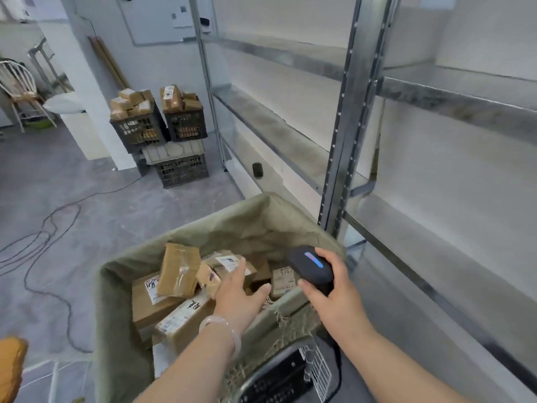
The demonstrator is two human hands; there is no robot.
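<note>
**Small labelled parcel** [213, 273]: on top of the heap in the sack-lined bin [220, 225], just ahead of the left hand [242, 290], which is the nearer hand. Long axis slants across the reach.
**Left hand:** fingers straight and spread, grasping nothing; contact with the parcel unclear.
**Right hand** [334, 298]: wrapped round the handheld scanner [311, 264] over the bin's right rim.
**Hidden:** lower parcels; label print illegible.

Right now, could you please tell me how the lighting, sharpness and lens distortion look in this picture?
In the head view, the wide lens makes the shelf post lean and bow; light is soft and even, without hard shadows; the scanner shows a bright blue strip; labels on the parcels are too soft to read; the far crates are smeared.
</note>
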